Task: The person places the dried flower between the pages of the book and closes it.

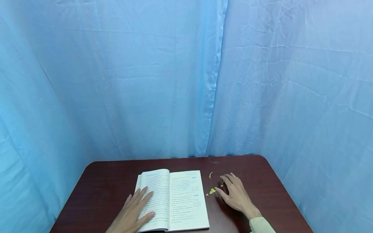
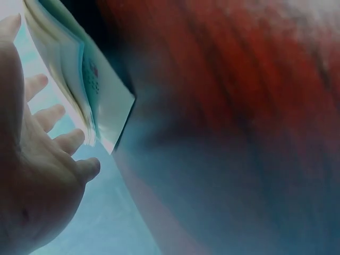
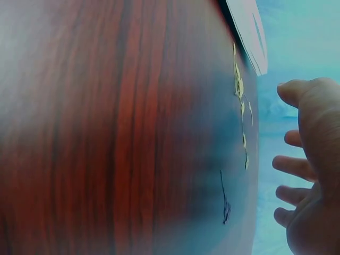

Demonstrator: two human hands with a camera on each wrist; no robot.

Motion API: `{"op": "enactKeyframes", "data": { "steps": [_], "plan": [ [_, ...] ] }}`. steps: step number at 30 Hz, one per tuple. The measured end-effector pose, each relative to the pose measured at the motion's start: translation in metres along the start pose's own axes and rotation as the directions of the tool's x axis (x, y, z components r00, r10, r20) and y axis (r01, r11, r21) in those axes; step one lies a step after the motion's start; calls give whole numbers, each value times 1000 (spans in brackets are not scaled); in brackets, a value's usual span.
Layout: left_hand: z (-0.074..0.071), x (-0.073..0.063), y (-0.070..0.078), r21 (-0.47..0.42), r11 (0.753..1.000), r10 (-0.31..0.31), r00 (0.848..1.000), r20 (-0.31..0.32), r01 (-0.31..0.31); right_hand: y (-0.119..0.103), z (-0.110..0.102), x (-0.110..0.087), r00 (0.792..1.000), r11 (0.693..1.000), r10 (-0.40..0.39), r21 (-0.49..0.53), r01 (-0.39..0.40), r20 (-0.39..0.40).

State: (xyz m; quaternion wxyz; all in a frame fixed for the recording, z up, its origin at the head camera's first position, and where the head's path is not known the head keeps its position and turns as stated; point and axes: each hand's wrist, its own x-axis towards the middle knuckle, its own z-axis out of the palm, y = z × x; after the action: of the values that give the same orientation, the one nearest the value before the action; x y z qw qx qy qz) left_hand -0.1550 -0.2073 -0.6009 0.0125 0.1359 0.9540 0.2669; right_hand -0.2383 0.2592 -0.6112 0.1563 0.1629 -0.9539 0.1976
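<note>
An open book point(image 1: 186, 194) with printed pages lies on the dark red-brown table. On its left page rests my left hand point(image 1: 132, 210), fingers spread and fairly straight; the left wrist view shows the same hand point(image 2: 42, 159) beside the page edges point(image 2: 69, 69). My right hand point(image 1: 236, 195) is over the table to the right of the book, fingers loosely extended and holding nothing visible. Near its thumb lie small yellow dried flowers point(image 1: 213, 191). In the right wrist view, pale dried sprigs point(image 3: 239, 85) and a darker sprig point(image 3: 226, 210) lie beside the right hand point(image 3: 319, 159).
The table point(image 1: 102, 191) has rounded far corners. Light blue curtains point(image 1: 131, 81) hang behind it and along both sides. Another small pale sprig point(image 1: 210, 175) lies near the book's upper right corner.
</note>
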Motion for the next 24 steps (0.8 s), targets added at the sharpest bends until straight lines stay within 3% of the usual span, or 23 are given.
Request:
{"op": "enactKeyframes", "data": {
  "steps": [6,14,24],
  "plan": [
    [3,0,-2,-18,1000,-13,999,31,14,-7,3,6,997,1000,23,13,-23,68],
    [5,0,-4,-37,999,-1,999,40,3,-12,9,12,999,1000,-1,9,0,34],
    [6,0,-6,-62,995,-66,993,103,72,-14,17,17,992,995,88,37,-92,85]
  ]
}}
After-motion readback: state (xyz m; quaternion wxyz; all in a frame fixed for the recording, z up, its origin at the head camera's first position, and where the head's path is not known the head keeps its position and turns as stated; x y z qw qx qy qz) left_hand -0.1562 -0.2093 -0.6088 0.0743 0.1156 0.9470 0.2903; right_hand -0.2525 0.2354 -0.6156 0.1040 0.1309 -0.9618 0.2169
